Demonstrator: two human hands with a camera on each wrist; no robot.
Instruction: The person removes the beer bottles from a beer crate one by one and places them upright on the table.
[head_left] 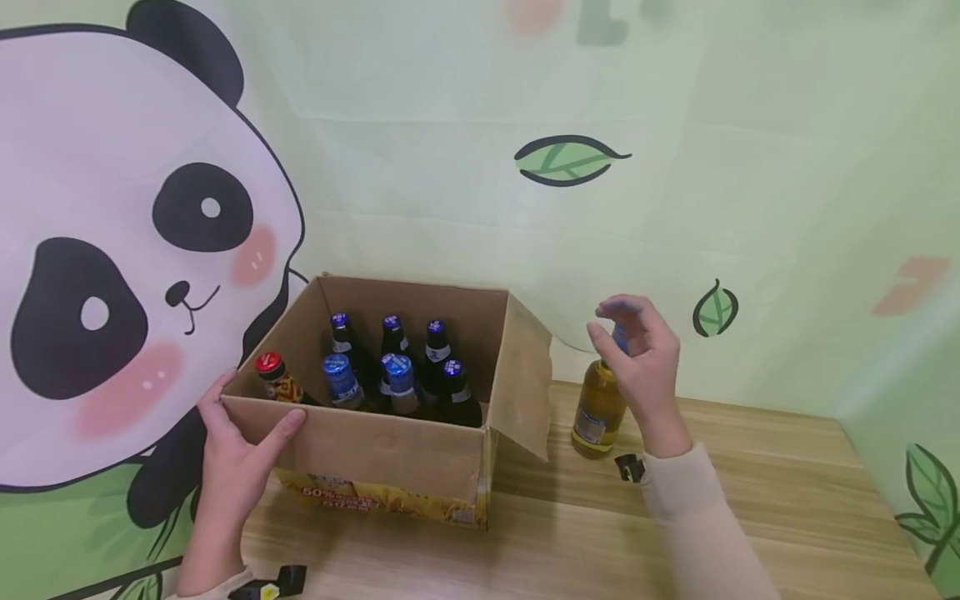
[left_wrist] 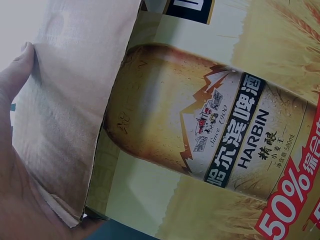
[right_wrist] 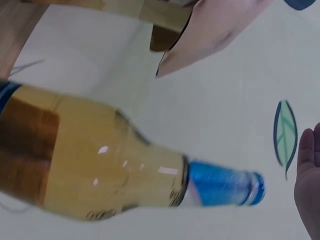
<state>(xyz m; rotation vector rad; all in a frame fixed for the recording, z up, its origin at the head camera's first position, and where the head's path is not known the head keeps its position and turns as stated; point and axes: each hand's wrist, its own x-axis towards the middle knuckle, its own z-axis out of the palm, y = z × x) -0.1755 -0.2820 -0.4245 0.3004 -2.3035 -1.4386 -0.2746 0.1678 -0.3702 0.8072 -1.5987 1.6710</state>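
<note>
A cardboard box (head_left: 420,487) stands on the table, holding several upright bottles (head_left: 435,354), mostly with blue caps and one with a red cap (head_left: 267,363). My left hand (head_left: 240,454) grips the box's front left corner, thumb on the front flap (left_wrist: 75,105) and fingers at the side. To the right of the box, a yellow beer bottle (head_left: 597,408) with a blue neck (right_wrist: 220,184) stands upright. My right hand (head_left: 645,358) hovers around the bottle's top with loosely bent fingers; in the right wrist view, that hand (right_wrist: 309,185) is apart from the cap.
A side flap (head_left: 523,375) of the box sticks outward toward the yellow bottle. Wood-grain table top (head_left: 772,483) extends to the right. Behind hangs a pale green cloth (head_left: 420,167) printed with a panda (head_left: 135,217) and leaves.
</note>
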